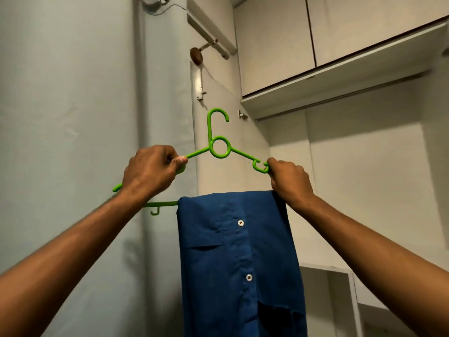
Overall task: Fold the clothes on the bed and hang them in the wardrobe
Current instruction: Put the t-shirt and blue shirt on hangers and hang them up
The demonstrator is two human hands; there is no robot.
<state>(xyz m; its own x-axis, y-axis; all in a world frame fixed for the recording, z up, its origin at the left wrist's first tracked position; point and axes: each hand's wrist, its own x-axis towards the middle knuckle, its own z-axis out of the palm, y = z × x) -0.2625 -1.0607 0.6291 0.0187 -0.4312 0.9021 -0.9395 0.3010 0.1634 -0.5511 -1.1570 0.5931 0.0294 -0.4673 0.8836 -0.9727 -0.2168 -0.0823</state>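
Presently, two bare forearms rise from the lower corners of the view toward a green plastic hanger (220,147) held up in front of the person. A folded blue shirt (240,259) with white snap buttons hangs over the hanger's bottom bar, nearer its right end, and drapes down out of the lower edge of the view. The left hand (150,171) has its fingers (178,161) clenched around the left sloping arm of the hanger, thumb pressed on top. The right hand (290,182) grips the right end of the hanger, fingers curled round it just beside a small side hook, the hand touching the top edge of the shirt. The hanger's hook points upward and rests on nothing. Behind the hanger stands an open wardrobe door (233,113), pale, with a small latch near its edge. To the right lies the wardrobe (364,166) interior, with a low white shelf (325,267). Above it sit closed upper cabinets (274,45). A pale wall (68,93) fills the left side.
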